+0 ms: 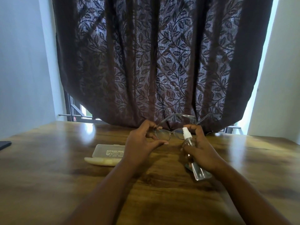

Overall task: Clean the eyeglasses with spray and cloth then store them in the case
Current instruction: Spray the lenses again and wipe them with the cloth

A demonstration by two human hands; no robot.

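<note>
My left hand pinches the left corner of the clear-framed eyeglasses and holds them above the wooden table, temples unfolded and pointing away from me. My right hand grips a clear spray bottle with a white nozzle, its index finger on top of the nozzle, which sits just right of the lenses. A translucent glasses case lies flat on the table left of my left hand. A pale folded cloth lies along the case's near edge.
A dark leaf-patterned curtain hangs right behind the table's far edge. A dark flat object pokes in at the left table edge. Window bars show below the curtain at the left.
</note>
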